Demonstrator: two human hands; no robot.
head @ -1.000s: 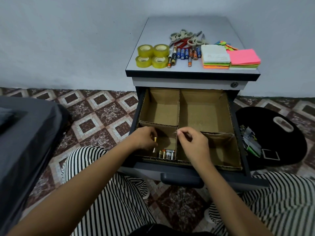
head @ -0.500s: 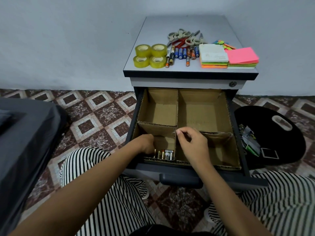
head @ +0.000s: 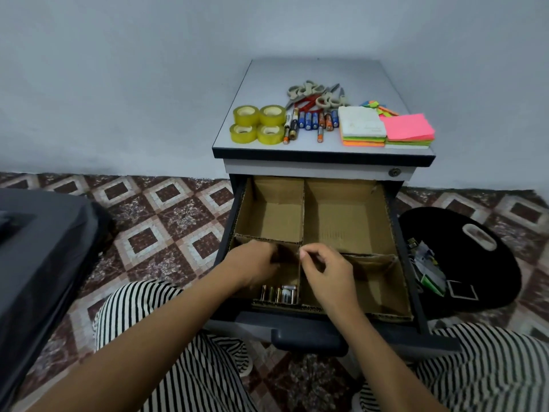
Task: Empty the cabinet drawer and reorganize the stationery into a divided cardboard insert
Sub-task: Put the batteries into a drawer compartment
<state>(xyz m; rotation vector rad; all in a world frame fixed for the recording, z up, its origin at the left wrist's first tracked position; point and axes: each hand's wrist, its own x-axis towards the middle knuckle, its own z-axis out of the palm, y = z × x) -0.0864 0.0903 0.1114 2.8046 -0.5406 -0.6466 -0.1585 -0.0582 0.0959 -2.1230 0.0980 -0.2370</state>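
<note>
The drawer (head: pixel 297 322) of the cabinet (head: pixel 315 72) stands pulled out, and the cardboard insert (head: pixel 347 221) sits inside it, filling it wall to wall. The insert is split into four compartments: two deep ones at the back and two shallower ones at the front. A few batteries (head: pixel 279 293) lie side by side against the near wall of the front left compartment; the other three compartments show only bare cardboard. The left hand (head: pixel 255 263) is over that front left compartment, above and just behind the batteries. It is blurred, its fingers pointing down, and whether it holds anything cannot be told. The right hand (head: pixel 329 272) is just beside it, over the front right compartment, with thumb and forefinger pinching the top edge of the divider (head: pixel 303 209) near where the cross walls meet. On the cabinet lie four tape rolls (head: pixel 258 124) at the left, scissors (head: pixel 312 95) further back, a row of loose batteries (head: pixel 312 121) in the middle and stacks of sticky notes (head: pixel 407 129) at the right. A black bag (head: pixel 475 263) lies on the tiled floor (head: pixel 166 221) to the right of the drawer, small items spilling from its edge. Striped trousers (head: pixel 178 352) show below both forearms.
</note>
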